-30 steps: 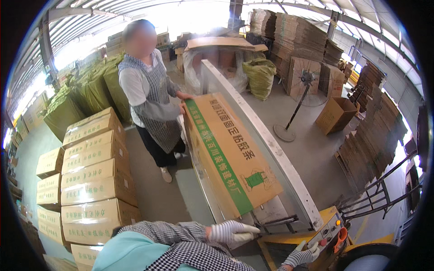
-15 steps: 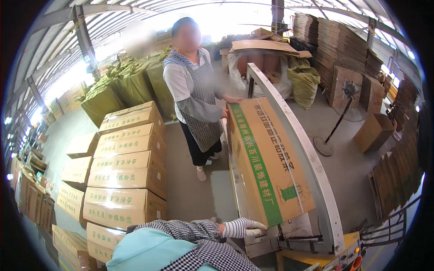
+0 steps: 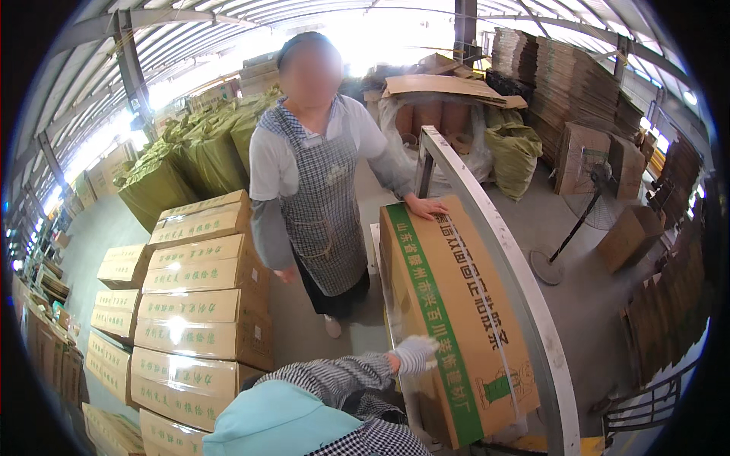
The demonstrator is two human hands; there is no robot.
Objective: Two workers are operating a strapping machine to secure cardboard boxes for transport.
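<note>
My left hand, in a white striped glove, is held at the left edge of a long brown carton. Its fingers are stretched out toward the carton's top face and grip nothing; whether they touch it I cannot tell. A green band runs along the carton, and a pale strap runs lengthwise over its top. The carton lies in a strapping machine, beside the machine's metal arch. A co-worker's hand rests on the carton's far end. My right hand is not in view.
A co-worker in a checked apron stands beyond the carton. Closed cartons are stacked to the left, green wrapped bales behind them. A standing fan and flat cardboard stacks are at the right.
My left hand has risen from the carton's near end to its left side. The co-worker has straightened up, taking one hand off the carton. The carton's near end sits lower in view.
</note>
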